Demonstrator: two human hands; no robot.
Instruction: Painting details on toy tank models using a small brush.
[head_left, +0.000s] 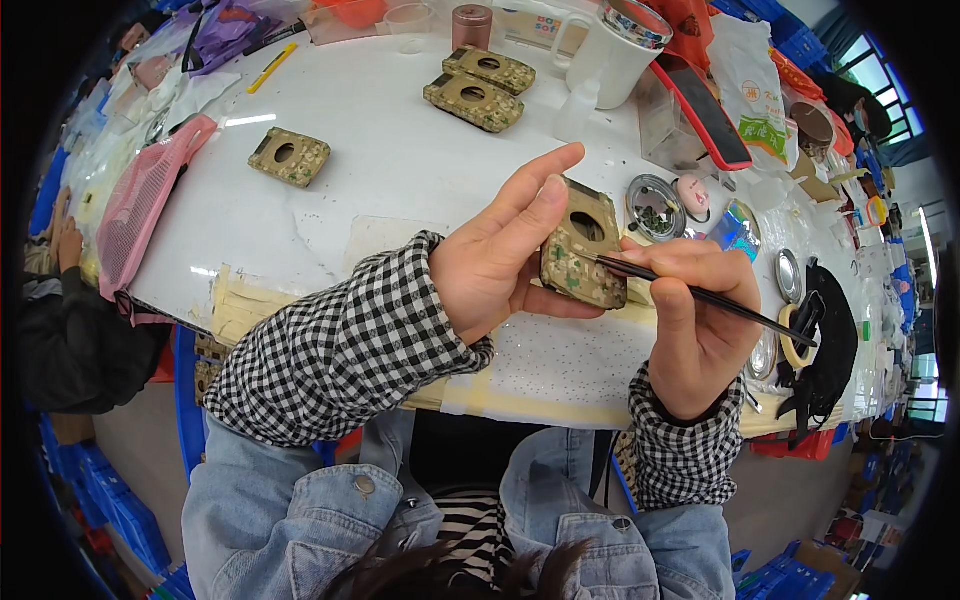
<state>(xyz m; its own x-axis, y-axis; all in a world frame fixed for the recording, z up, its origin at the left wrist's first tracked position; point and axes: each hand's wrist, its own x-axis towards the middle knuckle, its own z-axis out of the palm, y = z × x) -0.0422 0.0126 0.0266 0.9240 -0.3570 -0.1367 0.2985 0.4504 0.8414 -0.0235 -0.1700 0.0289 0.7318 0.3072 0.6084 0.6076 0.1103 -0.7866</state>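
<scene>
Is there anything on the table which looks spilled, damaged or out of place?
The yellowish tape along the near edge of the table looks ragged. Also, small specks dot the surface below the held camouflage shell; whether spilled, I cannot tell.

white table [375, 125]; three camouflage shells [497, 107]; yellow cutter [272, 69]

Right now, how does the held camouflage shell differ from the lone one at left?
The held shell is in the left hand; the lone shell lies on the table. A dark tool points at the held shell; none touches the lone shell. Both show camouflage and oval openings.
</scene>
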